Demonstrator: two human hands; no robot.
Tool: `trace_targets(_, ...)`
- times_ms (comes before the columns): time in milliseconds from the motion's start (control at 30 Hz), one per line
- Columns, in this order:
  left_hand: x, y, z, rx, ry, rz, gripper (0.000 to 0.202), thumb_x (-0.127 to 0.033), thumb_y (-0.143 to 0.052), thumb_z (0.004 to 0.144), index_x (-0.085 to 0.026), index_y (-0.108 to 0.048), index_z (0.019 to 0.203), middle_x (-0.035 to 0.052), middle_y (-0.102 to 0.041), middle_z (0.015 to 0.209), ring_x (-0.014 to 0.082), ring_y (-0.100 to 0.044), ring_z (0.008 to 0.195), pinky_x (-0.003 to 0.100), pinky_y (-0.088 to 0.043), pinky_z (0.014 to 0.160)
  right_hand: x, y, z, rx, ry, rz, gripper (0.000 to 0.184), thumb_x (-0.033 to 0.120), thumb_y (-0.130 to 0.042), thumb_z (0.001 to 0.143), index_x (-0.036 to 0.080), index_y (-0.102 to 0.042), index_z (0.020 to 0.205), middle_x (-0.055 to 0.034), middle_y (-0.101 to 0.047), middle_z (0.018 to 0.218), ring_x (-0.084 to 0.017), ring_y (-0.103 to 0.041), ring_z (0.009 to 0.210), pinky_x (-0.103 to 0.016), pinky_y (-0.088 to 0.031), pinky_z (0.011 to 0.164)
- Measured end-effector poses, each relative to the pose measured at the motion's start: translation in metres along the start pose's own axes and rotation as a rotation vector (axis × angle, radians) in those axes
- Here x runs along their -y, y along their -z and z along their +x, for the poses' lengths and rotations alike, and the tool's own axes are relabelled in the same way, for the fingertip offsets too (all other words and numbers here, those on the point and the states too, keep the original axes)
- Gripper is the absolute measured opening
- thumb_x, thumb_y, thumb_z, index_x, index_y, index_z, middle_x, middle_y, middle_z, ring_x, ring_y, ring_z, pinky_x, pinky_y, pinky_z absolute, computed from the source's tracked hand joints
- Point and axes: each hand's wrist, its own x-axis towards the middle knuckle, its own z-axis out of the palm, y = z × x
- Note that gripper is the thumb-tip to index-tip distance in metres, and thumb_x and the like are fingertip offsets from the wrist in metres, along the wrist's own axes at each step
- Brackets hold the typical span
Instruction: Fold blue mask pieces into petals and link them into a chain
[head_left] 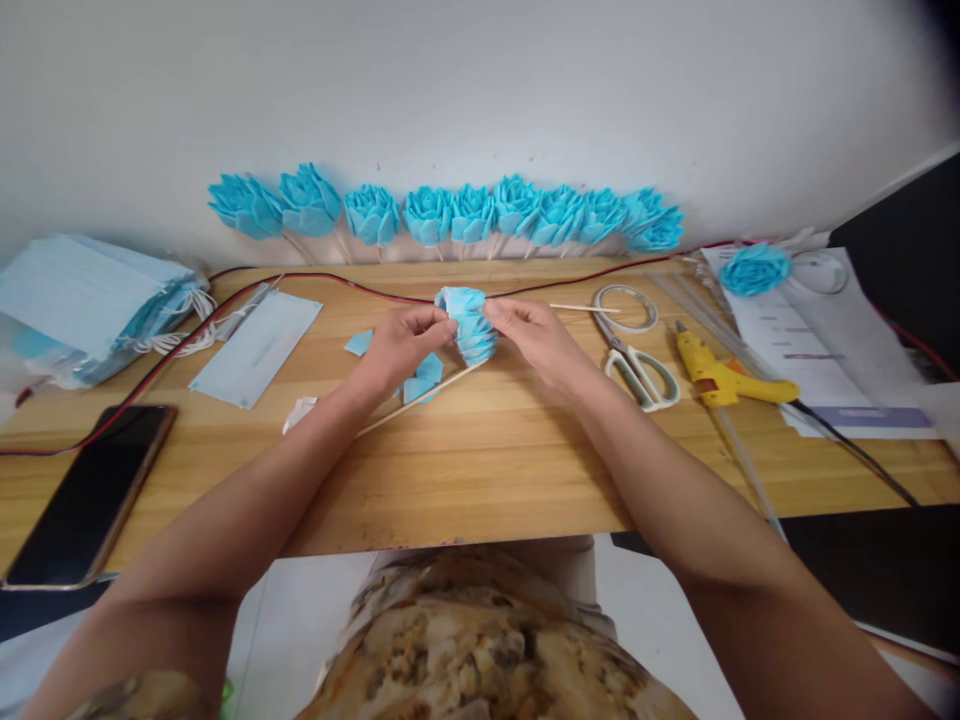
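Between my two hands, just above the table, is a pleated blue petal strip (pixel 474 328), pale on its inner side and curled at the top. My left hand (pixel 409 345) pinches its left edge with thumb and fingers. At the right edge, the fingers of my right hand (pixel 534 335) are closed on the same strip. A thin wooden stick (pixel 420 400) slants below, its upper end meeting the strip's lower end; whether they are joined I cannot tell. Cut blue pieces (pixel 424 378) lie beside my left hand. Another stick (pixel 585 307) lies beyond my right hand.
Finished blue flowers (pixel 472 213) on sticks line the wall. Scissors (pixel 637 370), a tape roll (pixel 628 308) and a yellow glue gun (pixel 724 370) lie right, near a flower (pixel 754 269) on papers. Left are stacked masks (pixel 97 290), a flat mask (pixel 259 348) and a phone (pixel 94 495).
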Motion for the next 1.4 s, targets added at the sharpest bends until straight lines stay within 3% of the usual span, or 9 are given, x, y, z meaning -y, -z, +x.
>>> trace_targets(133, 0.0, 0.001, 0.001, 0.005, -0.08, -0.007, 0.038, -0.049, -0.061, 0.082, -0.016, -0.064, 0.064, 0.0024, -0.061, 0.065, 0.0114, -0.05, 0.062, 0.024, -0.041, 0.06, 0.001, -0.001, -0.001, -0.033, -0.018, -0.032, 0.033, 0.051, -0.075, 0.074, 0.018, -0.067, 0.074, 0.0005, -0.062, 0.074, -0.013, -0.052, 0.07, -0.027, -0.043, 0.07)
trace_targets(233, -0.002, -0.001, 0.001, 0.014, -0.052, 0.02, 0.042, -0.055, -0.064, 0.08, -0.016, -0.061, 0.064, 0.0013, -0.059, 0.063, 0.0107, -0.047, 0.06, 0.024, -0.039, 0.057, 0.0, -0.002, -0.001, -0.046, -0.01, -0.061, 0.033, 0.05, -0.073, 0.075, 0.018, -0.065, 0.072, 0.0007, -0.061, 0.072, -0.013, -0.05, 0.07, -0.027, -0.042, 0.068)
trace_targets(467, 0.0, -0.001, 0.0, 0.044, 0.01, 0.023, 0.032, -0.045, -0.069, 0.078, -0.018, -0.057, 0.066, -0.0049, -0.044, 0.058, 0.0069, -0.034, 0.05, 0.022, -0.027, 0.046, -0.006, -0.002, 0.001, -0.093, 0.018, -0.171, 0.036, 0.051, -0.067, 0.08, 0.019, -0.058, 0.066, 0.002, -0.051, 0.065, -0.013, -0.045, 0.066, -0.027, -0.039, 0.063)
trace_targets(667, -0.001, 0.001, 0.0, 0.029, 0.063, -0.041, 0.029, -0.042, -0.069, 0.078, -0.018, -0.059, 0.066, -0.0035, -0.049, 0.059, 0.0078, -0.038, 0.05, 0.023, -0.028, 0.047, -0.006, 0.001, 0.003, -0.067, 0.021, -0.102, 0.041, 0.055, -0.065, 0.083, 0.019, -0.056, 0.064, 0.0019, -0.051, 0.067, -0.013, -0.046, 0.067, -0.028, -0.04, 0.066)
trace_targets(833, 0.005, 0.003, 0.004, -0.051, 0.013, -0.131, 0.03, -0.041, -0.071, 0.076, -0.017, -0.06, 0.061, -0.0016, -0.055, 0.06, 0.0088, -0.044, 0.055, 0.023, -0.036, 0.055, 0.0, 0.004, 0.002, 0.024, 0.04, -0.038, 0.041, 0.059, -0.063, 0.084, 0.02, -0.062, 0.073, 0.0006, -0.058, 0.075, -0.014, -0.052, 0.075, -0.029, -0.044, 0.076)
trace_targets(967, 0.008, 0.003, 0.005, -0.033, -0.018, -0.125, 0.039, -0.052, -0.069, 0.079, -0.017, -0.062, 0.063, 0.0009, -0.059, 0.063, 0.0102, -0.047, 0.059, 0.024, -0.039, 0.059, 0.002, 0.002, 0.001, -0.02, 0.006, -0.126, 0.036, 0.053, -0.074, 0.075, 0.02, -0.062, 0.071, 0.0017, -0.057, 0.071, -0.013, -0.048, 0.07, -0.027, -0.04, 0.069)
trace_targets(1067, 0.006, 0.002, 0.004, -0.014, -0.041, -0.084, 0.047, -0.06, -0.061, 0.084, -0.017, -0.063, 0.065, 0.0021, -0.059, 0.065, 0.0113, -0.048, 0.06, 0.026, -0.04, 0.06, 0.001, 0.001, 0.001, -0.054, 0.024, -0.119, 0.035, 0.05, -0.072, 0.077, 0.019, -0.059, 0.067, 0.0025, -0.054, 0.068, -0.012, -0.046, 0.068, -0.027, -0.037, 0.066)
trace_targets(1267, -0.003, -0.001, -0.001, 0.006, 0.045, 0.024, 0.026, -0.043, -0.07, 0.075, -0.018, -0.061, 0.069, -0.0041, -0.049, 0.06, 0.0084, -0.039, 0.052, 0.024, -0.031, 0.05, -0.003, 0.002, 0.0, -0.063, 0.018, -0.113, 0.037, 0.054, -0.069, 0.08, 0.02, -0.063, 0.069, 0.002, -0.056, 0.069, -0.013, -0.047, 0.068, -0.027, -0.039, 0.066)
trace_targets(1400, -0.002, -0.001, -0.002, -0.007, 0.06, -0.003, 0.025, -0.042, -0.068, 0.075, -0.018, -0.061, 0.069, -0.0036, -0.049, 0.06, 0.0086, -0.04, 0.052, 0.023, -0.031, 0.048, -0.002, 0.001, 0.0, -0.055, 0.022, -0.094, 0.043, 0.059, -0.062, 0.085, 0.02, -0.065, 0.07, 0.0004, -0.059, 0.071, -0.014, -0.051, 0.071, -0.028, -0.042, 0.07)
